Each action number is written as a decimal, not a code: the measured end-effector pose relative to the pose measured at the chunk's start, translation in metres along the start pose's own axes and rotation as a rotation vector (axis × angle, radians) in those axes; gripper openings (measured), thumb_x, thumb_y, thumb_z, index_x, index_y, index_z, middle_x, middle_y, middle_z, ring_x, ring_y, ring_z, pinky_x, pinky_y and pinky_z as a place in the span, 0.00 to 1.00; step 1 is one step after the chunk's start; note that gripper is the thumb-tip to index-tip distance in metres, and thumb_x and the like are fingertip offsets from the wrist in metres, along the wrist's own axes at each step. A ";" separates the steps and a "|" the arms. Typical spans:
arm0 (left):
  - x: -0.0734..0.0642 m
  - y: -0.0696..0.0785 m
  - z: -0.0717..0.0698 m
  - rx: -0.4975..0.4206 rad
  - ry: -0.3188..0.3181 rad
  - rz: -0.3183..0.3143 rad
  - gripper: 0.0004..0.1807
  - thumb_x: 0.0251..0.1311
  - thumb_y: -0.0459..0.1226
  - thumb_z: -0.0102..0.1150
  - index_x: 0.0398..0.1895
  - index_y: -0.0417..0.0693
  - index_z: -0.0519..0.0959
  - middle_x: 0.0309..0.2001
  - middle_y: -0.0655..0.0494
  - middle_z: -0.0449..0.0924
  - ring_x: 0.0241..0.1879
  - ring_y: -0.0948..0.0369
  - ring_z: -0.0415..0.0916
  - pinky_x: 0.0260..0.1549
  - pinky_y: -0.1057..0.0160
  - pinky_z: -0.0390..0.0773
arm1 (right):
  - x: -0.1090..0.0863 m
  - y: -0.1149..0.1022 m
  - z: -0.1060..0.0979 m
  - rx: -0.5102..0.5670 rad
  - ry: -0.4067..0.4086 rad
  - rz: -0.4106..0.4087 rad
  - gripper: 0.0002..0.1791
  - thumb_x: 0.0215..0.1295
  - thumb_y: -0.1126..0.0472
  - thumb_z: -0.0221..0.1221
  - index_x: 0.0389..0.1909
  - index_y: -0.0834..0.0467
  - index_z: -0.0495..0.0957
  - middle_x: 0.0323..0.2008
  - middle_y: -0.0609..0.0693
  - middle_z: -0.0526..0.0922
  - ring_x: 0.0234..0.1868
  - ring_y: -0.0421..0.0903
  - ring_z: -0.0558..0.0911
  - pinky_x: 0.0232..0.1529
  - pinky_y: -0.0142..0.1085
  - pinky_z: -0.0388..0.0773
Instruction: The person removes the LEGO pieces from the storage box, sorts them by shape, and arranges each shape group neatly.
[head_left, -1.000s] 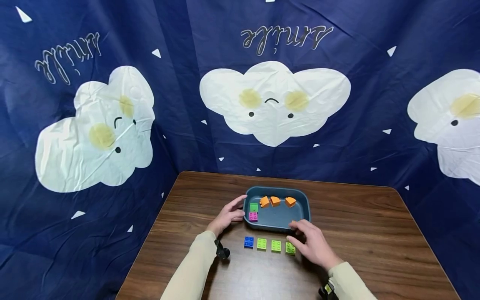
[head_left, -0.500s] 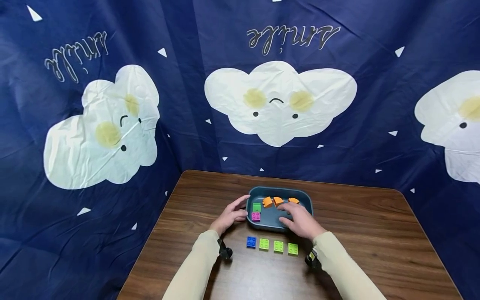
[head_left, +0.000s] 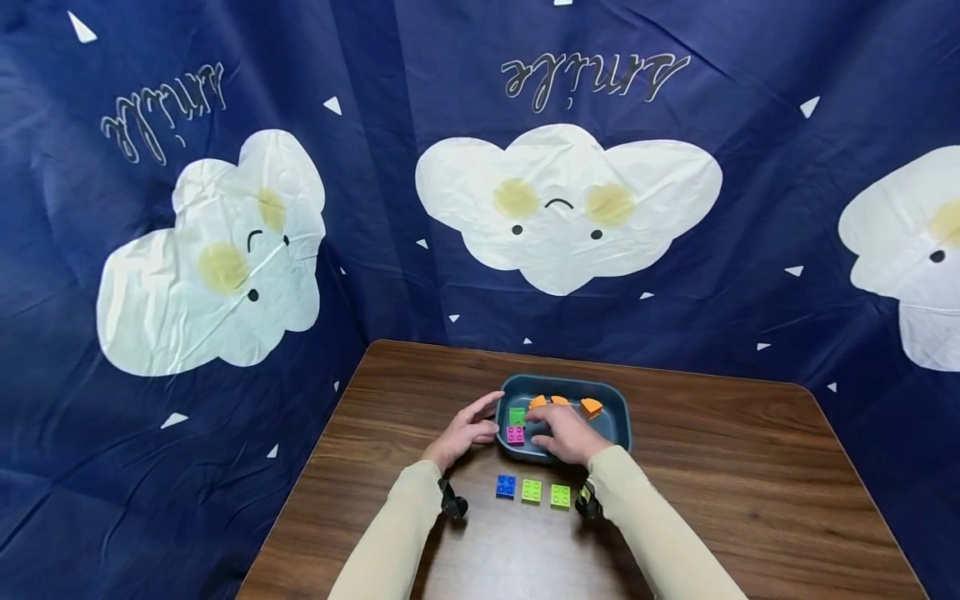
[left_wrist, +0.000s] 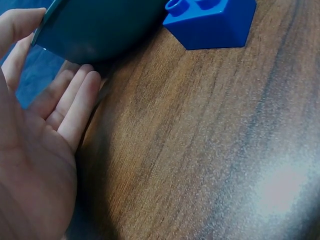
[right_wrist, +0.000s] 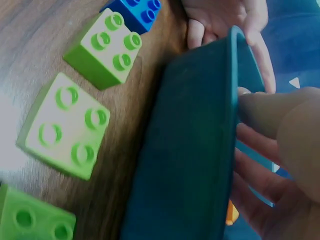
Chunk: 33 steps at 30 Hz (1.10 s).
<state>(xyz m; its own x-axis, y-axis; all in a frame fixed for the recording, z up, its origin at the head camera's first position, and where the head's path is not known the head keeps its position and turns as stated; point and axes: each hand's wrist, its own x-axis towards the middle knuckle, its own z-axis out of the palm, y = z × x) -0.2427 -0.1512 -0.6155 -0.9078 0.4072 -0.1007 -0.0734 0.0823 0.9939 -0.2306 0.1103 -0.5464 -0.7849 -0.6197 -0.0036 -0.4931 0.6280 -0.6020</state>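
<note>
Right hand [head_left: 567, 432]: shifted left over tray [head_left: 566, 385]; hold unclear. Left hand [head_left: 461, 432]: fingers extended against tray. Tray: facing up, long axis left-right.

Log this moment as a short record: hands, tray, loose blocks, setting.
left hand: touching the left side of the tray
right hand: in the tray, fingertips near the green block; whether it holds anything is unclear
in tray: green block, pink block nearer the person, three visible orange pieces toward the far side
row before tray: blue block at left, then three lime blocks
surface: wood-grain table
backdrop: dark blue, white clouds
</note>
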 end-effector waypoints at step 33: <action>-0.002 -0.001 0.002 0.009 0.000 0.020 0.36 0.72 0.31 0.57 0.82 0.58 0.64 0.76 0.40 0.67 0.68 0.46 0.74 0.56 0.51 0.83 | 0.037 -0.010 0.013 -0.180 -0.192 -0.024 0.24 0.62 0.74 0.70 0.59 0.55 0.87 0.54 0.51 0.89 0.57 0.52 0.83 0.60 0.50 0.80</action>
<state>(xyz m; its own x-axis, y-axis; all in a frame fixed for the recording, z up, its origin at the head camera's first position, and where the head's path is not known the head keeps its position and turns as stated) -0.2403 -0.1504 -0.6168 -0.9089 0.4091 -0.0813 -0.0518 0.0826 0.9952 -0.2498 0.0757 -0.5509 -0.6952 -0.7023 -0.1532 -0.5826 0.6754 -0.4521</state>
